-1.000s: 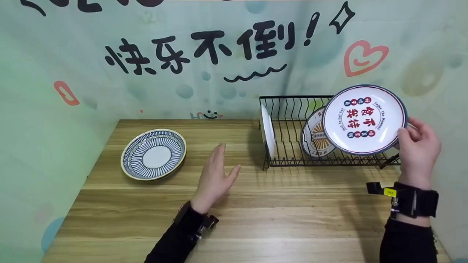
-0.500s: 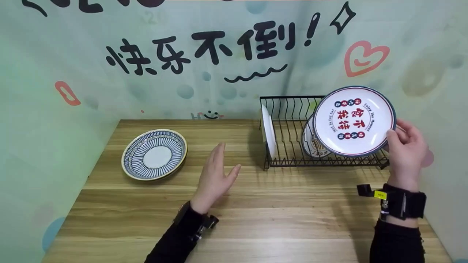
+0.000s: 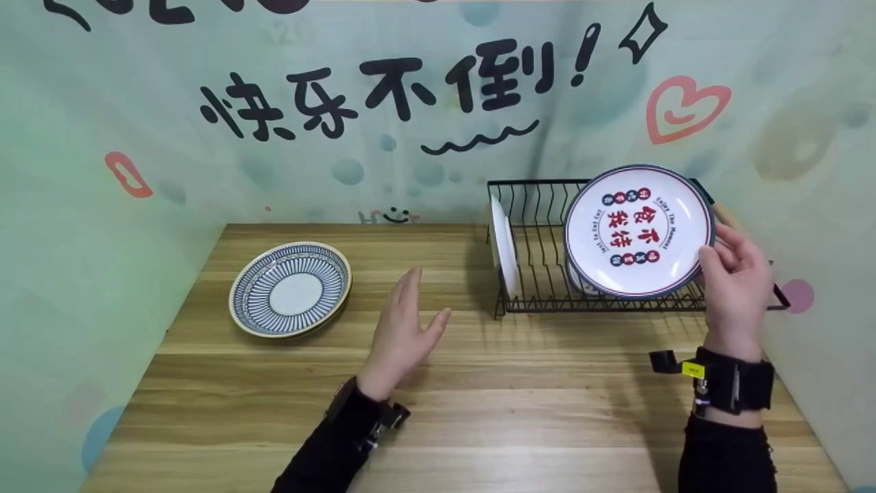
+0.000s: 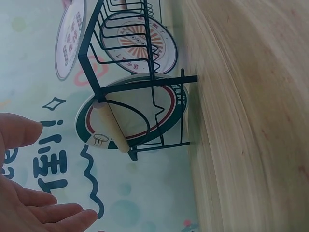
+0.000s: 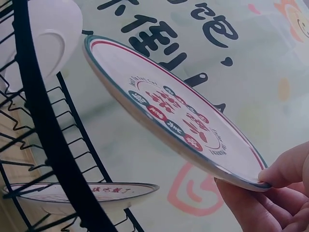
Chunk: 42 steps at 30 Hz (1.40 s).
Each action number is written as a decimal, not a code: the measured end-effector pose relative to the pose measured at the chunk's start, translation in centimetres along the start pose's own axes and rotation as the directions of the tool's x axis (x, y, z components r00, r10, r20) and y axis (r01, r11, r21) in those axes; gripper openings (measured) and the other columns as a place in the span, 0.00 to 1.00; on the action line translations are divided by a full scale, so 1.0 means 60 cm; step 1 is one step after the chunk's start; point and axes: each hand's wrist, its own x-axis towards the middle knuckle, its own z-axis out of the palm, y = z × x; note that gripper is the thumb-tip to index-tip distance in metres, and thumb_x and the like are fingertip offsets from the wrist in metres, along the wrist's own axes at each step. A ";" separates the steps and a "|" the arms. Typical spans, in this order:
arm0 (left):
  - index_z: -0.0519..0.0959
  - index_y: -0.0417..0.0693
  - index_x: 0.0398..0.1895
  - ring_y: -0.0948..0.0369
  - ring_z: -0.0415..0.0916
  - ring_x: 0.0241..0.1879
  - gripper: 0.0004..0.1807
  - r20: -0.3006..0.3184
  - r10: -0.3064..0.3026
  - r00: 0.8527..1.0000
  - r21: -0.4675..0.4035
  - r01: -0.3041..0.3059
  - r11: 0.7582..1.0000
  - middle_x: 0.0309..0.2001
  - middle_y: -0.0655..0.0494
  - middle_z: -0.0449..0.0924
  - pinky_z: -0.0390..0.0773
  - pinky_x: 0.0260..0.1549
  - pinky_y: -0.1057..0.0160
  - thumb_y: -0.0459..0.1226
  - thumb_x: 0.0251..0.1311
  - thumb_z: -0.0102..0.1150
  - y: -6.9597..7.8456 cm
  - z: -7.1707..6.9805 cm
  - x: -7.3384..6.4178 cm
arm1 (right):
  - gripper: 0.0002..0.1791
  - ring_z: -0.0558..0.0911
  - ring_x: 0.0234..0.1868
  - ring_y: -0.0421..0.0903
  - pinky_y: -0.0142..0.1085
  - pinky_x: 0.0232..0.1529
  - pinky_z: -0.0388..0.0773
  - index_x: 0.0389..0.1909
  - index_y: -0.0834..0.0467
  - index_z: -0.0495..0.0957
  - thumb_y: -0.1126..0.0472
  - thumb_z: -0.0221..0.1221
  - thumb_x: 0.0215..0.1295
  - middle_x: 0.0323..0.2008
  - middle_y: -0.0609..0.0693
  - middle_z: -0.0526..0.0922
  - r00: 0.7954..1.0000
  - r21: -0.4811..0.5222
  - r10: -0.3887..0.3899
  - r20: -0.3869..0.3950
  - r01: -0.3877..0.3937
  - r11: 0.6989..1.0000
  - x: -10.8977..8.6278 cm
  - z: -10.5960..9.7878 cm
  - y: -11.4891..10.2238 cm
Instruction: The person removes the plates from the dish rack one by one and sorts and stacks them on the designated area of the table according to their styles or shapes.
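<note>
My right hand (image 3: 739,281) pinches the edge of a white plate with a blue rim and red lettering (image 3: 640,233), thumb on its face and fingers behind. That plate hangs tilted in front of the black dish rack (image 3: 537,301). Mostly hidden behind it, a plate with an orange ray pattern (image 4: 137,41) stands in the rack; the left wrist view shows it better. At the rack's left end another plate (image 3: 503,246) stands on edge, its green-rimmed face visible in the left wrist view. My left hand (image 3: 404,332) is held over the table, fingers straight, holding nothing.
A blue-and-white striped dish (image 3: 291,289) lies on the left of the wooden table (image 3: 479,411). Behind the table hangs a printed backdrop (image 3: 383,171). A wooden handle (image 4: 112,126) shows at the rack's end in the left wrist view.
My right hand has carried the lettered plate leftward and slightly down along the rack, covering more of the orange-patterned plate. The left hand has stayed in place.
</note>
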 end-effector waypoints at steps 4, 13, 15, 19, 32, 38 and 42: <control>0.54 0.29 0.73 0.40 0.56 0.70 0.44 -0.006 0.017 1.000 -0.002 -0.017 1.000 0.71 0.31 0.57 0.55 0.70 0.45 0.44 0.63 0.63 0.001 0.000 0.000 | 0.21 0.81 0.30 0.42 0.25 0.23 0.75 0.56 0.65 0.78 0.76 0.57 0.61 0.36 0.54 0.87 1.000 0.016 -0.014 0.012 0.014 1.000 -0.005 0.004 0.002; 0.54 0.28 0.73 0.39 0.55 0.70 0.44 -0.004 0.018 1.000 -0.028 -0.018 0.999 0.71 0.30 0.57 0.54 0.70 0.44 0.43 0.63 0.63 0.004 0.000 -0.003 | 0.19 0.84 0.34 0.47 0.31 0.32 0.84 0.54 0.67 0.78 0.79 0.57 0.62 0.37 0.58 0.86 0.998 0.143 -0.010 0.061 0.001 0.990 -0.017 0.019 0.009; 0.53 0.29 0.73 0.39 0.55 0.71 0.44 0.000 0.013 1.000 -0.027 -0.013 1.000 0.71 0.31 0.57 0.54 0.71 0.44 0.44 0.64 0.63 0.004 0.000 -0.003 | 0.19 0.85 0.35 0.48 0.33 0.33 0.85 0.55 0.67 0.77 0.78 0.57 0.63 0.39 0.58 0.86 0.997 0.134 0.001 0.082 -0.012 0.991 -0.021 0.021 0.009; 0.54 0.29 0.73 0.39 0.56 0.70 0.44 0.001 0.015 1.000 -0.025 -0.015 1.000 0.71 0.31 0.57 0.54 0.71 0.45 0.44 0.64 0.63 0.004 0.001 -0.002 | 0.19 0.85 0.36 0.48 0.33 0.35 0.85 0.56 0.66 0.77 0.77 0.57 0.64 0.41 0.58 0.85 0.993 0.111 0.007 0.114 -0.020 0.994 -0.029 0.028 0.009; 0.54 0.29 0.73 0.40 0.56 0.70 0.43 0.003 0.028 1.000 -0.019 -0.028 0.999 0.71 0.32 0.58 0.55 0.71 0.46 0.44 0.64 0.63 0.007 0.002 -0.003 | 0.19 0.83 0.38 0.47 0.30 0.36 0.84 0.56 0.66 0.77 0.77 0.58 0.64 0.42 0.58 0.85 0.978 0.053 -0.010 0.208 -0.001 0.999 -0.047 0.052 0.015; 0.54 0.29 0.73 0.39 0.57 0.70 0.43 0.003 0.039 0.999 -0.029 -0.039 0.999 0.71 0.31 0.58 0.55 0.70 0.46 0.44 0.64 0.63 0.008 0.002 -0.004 | 0.19 0.83 0.38 0.46 0.29 0.33 0.83 0.56 0.65 0.77 0.76 0.58 0.64 0.42 0.57 0.85 0.973 0.022 -0.007 0.232 0.002 1.000 -0.054 0.060 0.015; 0.54 0.31 0.74 0.41 0.56 0.71 0.43 0.014 0.030 0.999 -0.052 -0.030 0.998 0.71 0.33 0.58 0.55 0.70 0.46 0.44 0.65 0.61 0.011 0.001 -0.005 | 0.20 0.83 0.39 0.46 0.28 0.34 0.82 0.57 0.65 0.77 0.76 0.57 0.64 0.42 0.56 0.85 0.969 0.011 -0.002 0.246 -0.001 1.000 -0.060 0.065 0.014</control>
